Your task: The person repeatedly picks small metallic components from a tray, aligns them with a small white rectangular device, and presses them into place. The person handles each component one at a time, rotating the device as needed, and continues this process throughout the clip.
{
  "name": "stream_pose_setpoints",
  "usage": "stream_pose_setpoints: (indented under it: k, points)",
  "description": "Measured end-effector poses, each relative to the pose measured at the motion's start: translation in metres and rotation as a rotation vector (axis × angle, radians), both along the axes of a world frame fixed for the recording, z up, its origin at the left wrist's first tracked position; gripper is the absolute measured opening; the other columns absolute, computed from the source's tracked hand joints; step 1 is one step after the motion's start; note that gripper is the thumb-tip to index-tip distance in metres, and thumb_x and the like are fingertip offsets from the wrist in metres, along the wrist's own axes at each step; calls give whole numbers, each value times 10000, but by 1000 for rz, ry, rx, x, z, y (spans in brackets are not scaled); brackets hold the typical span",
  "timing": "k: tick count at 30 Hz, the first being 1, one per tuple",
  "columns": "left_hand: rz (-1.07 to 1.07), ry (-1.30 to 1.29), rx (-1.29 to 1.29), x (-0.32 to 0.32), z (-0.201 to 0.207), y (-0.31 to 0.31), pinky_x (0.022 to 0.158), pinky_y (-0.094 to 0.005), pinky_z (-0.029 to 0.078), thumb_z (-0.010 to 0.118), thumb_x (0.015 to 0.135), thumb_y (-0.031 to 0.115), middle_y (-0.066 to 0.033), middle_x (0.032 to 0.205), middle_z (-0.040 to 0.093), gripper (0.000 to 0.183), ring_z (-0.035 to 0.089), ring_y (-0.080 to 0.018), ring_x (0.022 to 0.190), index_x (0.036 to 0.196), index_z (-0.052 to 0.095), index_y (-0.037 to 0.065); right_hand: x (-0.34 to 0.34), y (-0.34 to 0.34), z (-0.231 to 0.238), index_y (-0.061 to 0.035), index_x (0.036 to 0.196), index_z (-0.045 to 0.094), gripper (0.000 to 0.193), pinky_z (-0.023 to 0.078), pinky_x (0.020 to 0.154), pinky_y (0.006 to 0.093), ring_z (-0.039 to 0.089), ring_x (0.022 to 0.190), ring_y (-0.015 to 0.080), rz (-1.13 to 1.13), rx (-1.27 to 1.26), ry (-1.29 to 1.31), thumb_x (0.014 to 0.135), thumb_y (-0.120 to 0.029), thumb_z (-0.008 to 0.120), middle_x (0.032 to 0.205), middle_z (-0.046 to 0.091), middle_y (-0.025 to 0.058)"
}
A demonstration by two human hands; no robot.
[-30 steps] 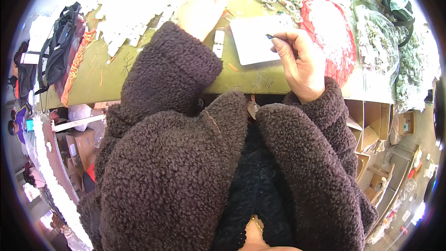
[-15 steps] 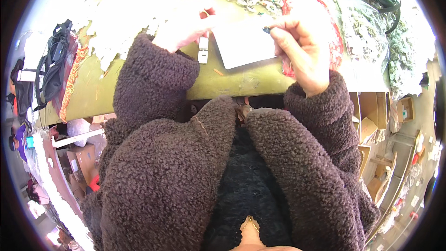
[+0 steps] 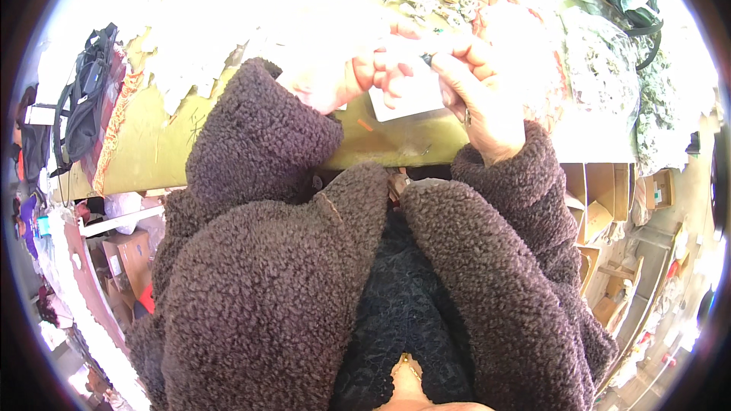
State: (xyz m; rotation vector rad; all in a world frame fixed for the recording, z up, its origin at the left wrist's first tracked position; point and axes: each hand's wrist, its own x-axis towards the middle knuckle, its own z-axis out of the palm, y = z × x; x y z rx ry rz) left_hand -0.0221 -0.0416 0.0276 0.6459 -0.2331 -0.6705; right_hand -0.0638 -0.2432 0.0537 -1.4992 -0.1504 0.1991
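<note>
head: fisheye | faces down | close above coat (image 3: 266, 289) | reaches table (image 3: 403, 143)

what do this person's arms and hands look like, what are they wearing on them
The left sleeve and right sleeve are dark brown, thick and fluffy, with a curly, fleece-like pile and wide ends; they look plain, without markings. The left hand and right hand are bare, without gloves. Glare washes out detail there, so I can't tell whether a ring is worn.
</note>
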Motion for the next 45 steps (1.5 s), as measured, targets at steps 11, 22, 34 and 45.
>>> stream_pose_setpoints:
  k: [11,22,34,45]
  points:
    - [214,-310,453,-19,4,-16,481,-257,476,602,870,92,-95,784,609,217,558,-147,570,1027,558,-51,-11,19,0,1,925,559,140,350,470,180,437,503,37,-139,176,-38,886,-127,601,623,534,-9]
    - [189,-312,459,-21,8,-14,467,-252,473,607,876,116,-124,776,625,231,574,-159,530,1010,550,-64,-10,13,8,-12,888,565,112,283,429,174,380,462,26,-35,319,114,876,-113,610,581,461,-38]
    - [274,-330,407,-25,9,-17,432,-237,441,595,889,144,-80,680,593,191,539,-125,477,943,571,-37,-27,28,-1,8,1037,623,163,457,585,237,564,663,126,-179,-246,-384,898,-26,544,844,606,72]
    - [383,-163,323,-26,4,-26,378,-222,352,562,908,188,-24,538,518,236,444,-86,393,801,595,-20,-22,32,-9,-6,933,607,104,439,568,224,530,619,75,-332,-449,-465,853,-70,622,746,598,27]
